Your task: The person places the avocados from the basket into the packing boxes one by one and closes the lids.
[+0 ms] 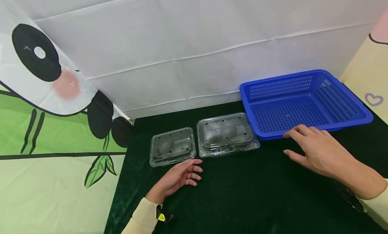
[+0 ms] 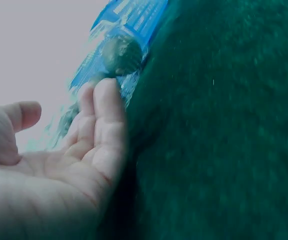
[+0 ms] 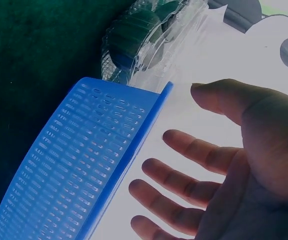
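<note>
Two clear plastic clamshell boxes, a left one [image 1: 172,146] and a right one [image 1: 227,133], lie side by side with lids down. Rounded greenish-grey things show dimly through the plastic; their kind is unclear. My left hand [image 1: 182,176] is just in front of the left box, fingers loosely bent and palm bare in the left wrist view. Whether it touches the box I cannot tell. Over the front rim of a blue plastic basket [image 1: 285,112] hovers my right hand [image 1: 318,153]. Its fingers [image 3: 184,185] are spread, hold nothing and look apart from the rim in the right wrist view.
Dark green cloth [image 1: 236,193] covers the table. A white sheet [image 1: 194,58] hangs behind it. Printed cartoon cloths stand at the left [image 1: 60,126] and right [image 1: 366,75]. The basket's left side borders the right box.
</note>
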